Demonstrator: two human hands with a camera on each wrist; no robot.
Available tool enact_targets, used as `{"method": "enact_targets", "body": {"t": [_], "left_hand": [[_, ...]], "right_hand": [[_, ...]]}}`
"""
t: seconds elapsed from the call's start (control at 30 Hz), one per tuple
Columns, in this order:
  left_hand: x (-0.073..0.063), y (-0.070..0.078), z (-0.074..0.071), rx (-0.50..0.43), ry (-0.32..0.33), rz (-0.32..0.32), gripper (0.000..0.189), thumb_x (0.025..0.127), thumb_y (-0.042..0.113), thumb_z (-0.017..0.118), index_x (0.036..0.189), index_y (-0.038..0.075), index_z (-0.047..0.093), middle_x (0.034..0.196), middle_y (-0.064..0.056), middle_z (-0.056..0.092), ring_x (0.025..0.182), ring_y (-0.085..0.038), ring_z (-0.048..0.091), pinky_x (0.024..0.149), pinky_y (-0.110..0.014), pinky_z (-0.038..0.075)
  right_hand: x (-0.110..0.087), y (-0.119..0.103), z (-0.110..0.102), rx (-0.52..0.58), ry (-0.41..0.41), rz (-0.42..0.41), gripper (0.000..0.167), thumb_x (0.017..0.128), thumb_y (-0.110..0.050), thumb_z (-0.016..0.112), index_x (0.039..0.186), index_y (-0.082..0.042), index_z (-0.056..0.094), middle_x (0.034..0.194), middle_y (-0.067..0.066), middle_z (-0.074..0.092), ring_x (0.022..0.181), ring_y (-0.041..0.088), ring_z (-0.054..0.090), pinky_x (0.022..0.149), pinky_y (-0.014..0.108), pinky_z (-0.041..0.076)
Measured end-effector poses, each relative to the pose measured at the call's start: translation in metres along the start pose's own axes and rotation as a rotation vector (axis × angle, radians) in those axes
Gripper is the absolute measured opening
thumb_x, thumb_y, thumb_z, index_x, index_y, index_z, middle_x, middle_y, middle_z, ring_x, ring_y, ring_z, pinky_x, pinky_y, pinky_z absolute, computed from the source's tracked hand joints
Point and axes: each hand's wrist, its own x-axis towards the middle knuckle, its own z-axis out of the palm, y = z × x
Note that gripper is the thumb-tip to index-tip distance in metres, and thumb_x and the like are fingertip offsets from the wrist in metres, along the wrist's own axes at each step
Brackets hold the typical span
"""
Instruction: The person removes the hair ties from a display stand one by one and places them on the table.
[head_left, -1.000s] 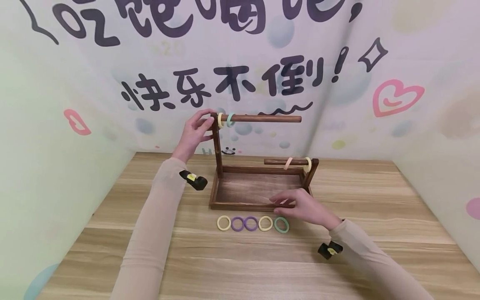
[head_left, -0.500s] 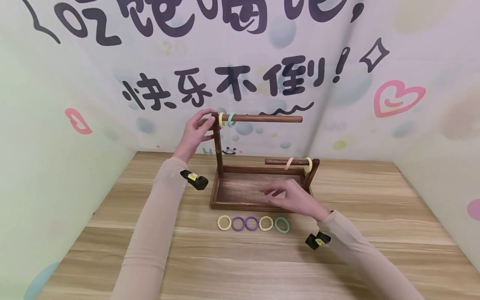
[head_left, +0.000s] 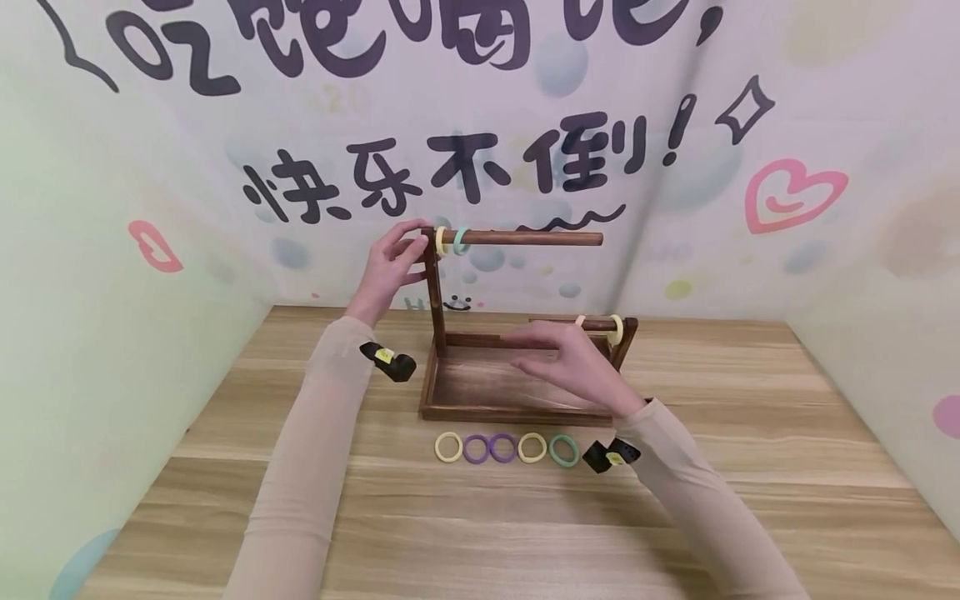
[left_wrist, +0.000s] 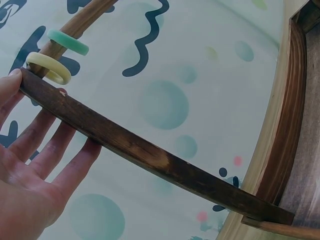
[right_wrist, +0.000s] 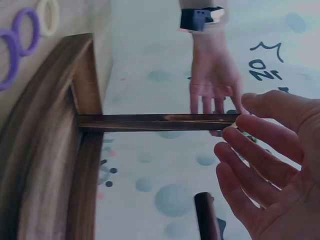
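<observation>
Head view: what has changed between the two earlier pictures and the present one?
The right hand moved up and slightly left, away from the row of five round coloured rings, and now partly hides the round peach ring. Nothing was visibly grasped or released. The left hand still holds the dark brown wooden rack; every ring stayed in place.

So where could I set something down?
Bare table lies between left sleeve and right sleeve, nearer than the ring row, and right of the wooden stand. It's crowded along the stand's front, and over its tray, where the right hand hovers.
</observation>
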Motion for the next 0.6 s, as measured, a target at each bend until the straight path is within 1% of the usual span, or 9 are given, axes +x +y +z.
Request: {"method": "enact_targets", "body": {"t": [0.1,0.2,0.3,0.43,0.5,0.6], "left_hand": [[0.001,-0.001,0.0,0.002,-0.004,0.001,0.026,0.098,0.022,0.058,0.123,0.017,0.06,0.112,-0.013,0.064,0.1,-0.023,0.063,0.088,-0.05,0.051],[0.0,-0.002,0.0,-0.001,0.0,0.002,0.024,0.098,0.023,0.058,0.122,0.018,0.06,0.112,-0.013,0.063,0.1,-0.024,0.063,0.087,-0.05,0.052],[0.0,-0.001,0.0,-0.008,0.0,-0.001,0.024,0.098,0.023,0.058,0.122,0.018,0.06,0.112,-0.013,0.063,0.1,-0.024,0.063,0.088,-0.05,0.051],[0.0,-0.001,0.0,-0.006,-0.005,0.003,0.029,0.099,0.023,0.058,0.126,0.013,0.057,0.112,-0.012,0.062,0.1,-0.025,0.063,0.089,-0.051,0.051],[0.0,-0.001,0.0,-0.002,-0.006,0.005,0.031,0.099,0.023,0.058,0.127,0.011,0.056,0.111,-0.011,0.062,0.101,-0.025,0.063,0.089,-0.051,0.05],[-0.001,0.0,0.001,-0.002,-0.004,0.003,0.031,0.099,0.023,0.057,0.127,0.01,0.055,0.111,-0.011,0.062,0.1,-0.025,0.063,0.089,-0.051,0.051]], "right_hand": [[0.008,-0.004,-0.004,-0.021,0.032,-0.018,0.03,0.088,-0.007,0.072,0.118,-0.006,0.068,0.116,0.005,0.067,0.11,0.023,0.061,0.095,0.036,0.048],[0.016,-0.01,-0.008,-0.037,0.064,-0.026,0.031,0.088,-0.009,0.072,0.119,-0.007,0.068,0.118,0.005,0.066,0.112,0.021,0.059,0.096,0.036,0.047],[0.025,-0.013,-0.012,-0.04,0.097,-0.044,0.03,0.087,-0.007,0.072,0.118,-0.006,0.068,0.119,0.006,0.065,0.114,0.019,0.058,0.095,0.038,0.047],[0.037,-0.015,-0.014,-0.05,0.145,-0.079,0.031,0.087,-0.006,0.072,0.117,-0.004,0.068,0.119,0.006,0.065,0.114,0.017,0.057,0.096,0.036,0.047],[0.043,-0.015,-0.013,-0.062,0.176,-0.088,0.031,0.088,-0.008,0.072,0.118,-0.005,0.067,0.12,0.004,0.065,0.115,0.016,0.056,0.098,0.034,0.044],[0.05,-0.015,-0.012,-0.08,0.224,-0.109,0.032,0.088,-0.011,0.072,0.119,-0.005,0.066,0.121,0.005,0.064,0.118,0.016,0.054,0.102,0.032,0.04]]}}
